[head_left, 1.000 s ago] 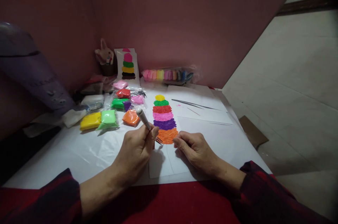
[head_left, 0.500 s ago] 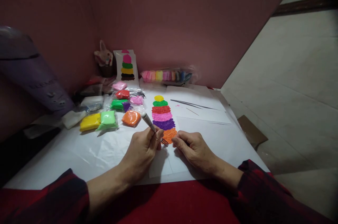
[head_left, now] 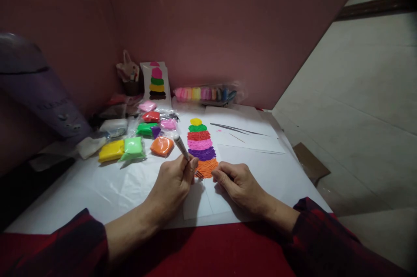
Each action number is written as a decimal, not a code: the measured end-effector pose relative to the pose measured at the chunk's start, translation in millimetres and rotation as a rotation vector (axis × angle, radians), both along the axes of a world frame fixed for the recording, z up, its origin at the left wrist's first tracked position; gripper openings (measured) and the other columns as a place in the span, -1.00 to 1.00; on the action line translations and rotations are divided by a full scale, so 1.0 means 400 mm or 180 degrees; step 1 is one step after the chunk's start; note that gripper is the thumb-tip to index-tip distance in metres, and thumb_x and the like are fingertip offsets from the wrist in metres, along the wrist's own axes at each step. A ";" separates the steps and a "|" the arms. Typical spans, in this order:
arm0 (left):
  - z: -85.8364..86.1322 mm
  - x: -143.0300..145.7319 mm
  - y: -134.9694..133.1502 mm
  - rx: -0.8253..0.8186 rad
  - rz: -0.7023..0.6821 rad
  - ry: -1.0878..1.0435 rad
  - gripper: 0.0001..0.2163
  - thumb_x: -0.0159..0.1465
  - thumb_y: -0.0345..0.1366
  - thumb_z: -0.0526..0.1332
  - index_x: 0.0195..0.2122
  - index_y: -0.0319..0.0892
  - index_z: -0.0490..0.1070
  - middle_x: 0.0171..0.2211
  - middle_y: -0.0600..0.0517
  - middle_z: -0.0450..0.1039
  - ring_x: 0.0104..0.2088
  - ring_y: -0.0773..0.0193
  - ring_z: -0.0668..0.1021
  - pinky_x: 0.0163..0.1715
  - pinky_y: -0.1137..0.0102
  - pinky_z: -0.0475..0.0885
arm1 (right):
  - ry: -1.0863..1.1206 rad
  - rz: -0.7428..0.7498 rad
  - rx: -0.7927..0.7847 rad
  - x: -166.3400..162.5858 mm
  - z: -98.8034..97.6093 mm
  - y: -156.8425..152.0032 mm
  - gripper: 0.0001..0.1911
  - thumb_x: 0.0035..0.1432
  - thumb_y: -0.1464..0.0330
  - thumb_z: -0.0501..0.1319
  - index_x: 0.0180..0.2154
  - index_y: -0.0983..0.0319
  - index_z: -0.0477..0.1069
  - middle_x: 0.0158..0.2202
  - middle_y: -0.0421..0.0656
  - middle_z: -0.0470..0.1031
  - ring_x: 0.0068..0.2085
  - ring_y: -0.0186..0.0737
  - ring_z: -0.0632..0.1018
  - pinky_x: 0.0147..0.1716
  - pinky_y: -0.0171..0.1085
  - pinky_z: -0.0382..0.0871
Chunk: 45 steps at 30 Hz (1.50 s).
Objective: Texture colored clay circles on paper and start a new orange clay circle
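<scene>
My left hand point(head_left: 172, 183) is closed round a slim tool with a white handle point(head_left: 180, 147); its forked tip rests at the left edge of the orange band. That band is the lowest of a stack of textured clay bands point(head_left: 201, 146), yellow, green, red, pink, purple and orange, laid on a white paper strip point(head_left: 202, 201). My right hand point(head_left: 239, 185) lies curled on the paper just right of the orange band, fingers bent against the sheet, holding nothing that I can see.
Bagged clay lumps lie at the left: yellow point(head_left: 111, 151), light green point(head_left: 134, 145), orange point(head_left: 162, 145), green, red, pink. A picture card point(head_left: 157, 81) leans on the wall beside a tray of clay sticks point(head_left: 206, 93). A purple container point(head_left: 39, 90) stands far left. White sheets point(head_left: 247, 135) lie behind.
The tool tip has shifted slightly left along the orange band's lower edge, and my left hand has tilted with it. My right hand has stayed in place.
</scene>
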<state>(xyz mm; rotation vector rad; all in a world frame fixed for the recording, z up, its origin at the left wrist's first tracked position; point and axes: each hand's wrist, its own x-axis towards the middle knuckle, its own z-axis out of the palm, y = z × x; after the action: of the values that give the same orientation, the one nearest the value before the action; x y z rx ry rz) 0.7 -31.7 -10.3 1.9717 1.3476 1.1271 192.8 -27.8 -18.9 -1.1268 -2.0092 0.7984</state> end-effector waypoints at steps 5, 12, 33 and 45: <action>0.005 -0.006 -0.002 0.0041 0.0088 -0.0053 -0.72 0.37 -0.20 0.01 -0.49 -0.14 0.26 -0.62 0.14 0.33 -0.61 0.38 0.37 -0.57 0.44 0.25 | 0.0040 -0.0015 -0.0082 0.002 -0.001 -0.003 -0.68 0.29 0.28 0.07 -0.48 0.25 0.37 -0.64 -0.25 0.35 -0.58 -0.36 0.43 -0.55 -0.38 0.27; 0.008 -0.003 -0.006 0.0016 0.0029 0.0004 -0.71 0.36 -0.22 0.01 -0.51 -0.14 0.25 -0.64 0.16 0.29 -0.64 0.39 0.34 -0.59 0.45 0.23 | -0.0020 -0.0013 -0.0034 0.001 0.000 -0.004 -0.68 0.30 0.27 0.07 -0.48 0.24 0.38 -0.63 -0.24 0.37 -0.57 -0.36 0.42 -0.56 -0.39 0.28; 0.008 -0.007 -0.006 0.0003 0.0042 0.0040 -0.71 0.36 -0.22 0.00 -0.51 -0.14 0.24 -0.64 0.14 0.29 -0.63 0.38 0.33 -0.59 0.44 0.23 | 0.0016 -0.0010 -0.0100 0.001 0.002 -0.006 -0.68 0.29 0.28 0.07 -0.48 0.23 0.37 -0.65 -0.26 0.34 -0.58 -0.35 0.44 -0.57 -0.38 0.28; 0.017 -0.009 -0.008 0.0029 0.0045 -0.0025 -0.69 0.36 -0.21 0.00 -0.52 -0.14 0.26 -0.63 0.13 0.32 -0.61 0.38 0.36 -0.58 0.43 0.25 | -0.0018 -0.0009 -0.0040 0.001 0.000 -0.006 -0.68 0.30 0.28 0.06 -0.48 0.23 0.37 -0.63 -0.25 0.38 -0.57 -0.35 0.45 -0.56 -0.38 0.28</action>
<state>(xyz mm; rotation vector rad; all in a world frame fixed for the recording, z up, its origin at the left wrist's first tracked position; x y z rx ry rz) -3.0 -34.8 -3.6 1.9651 1.3568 1.1480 193.4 -30.0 -18.8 -1.1402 -2.0093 0.8084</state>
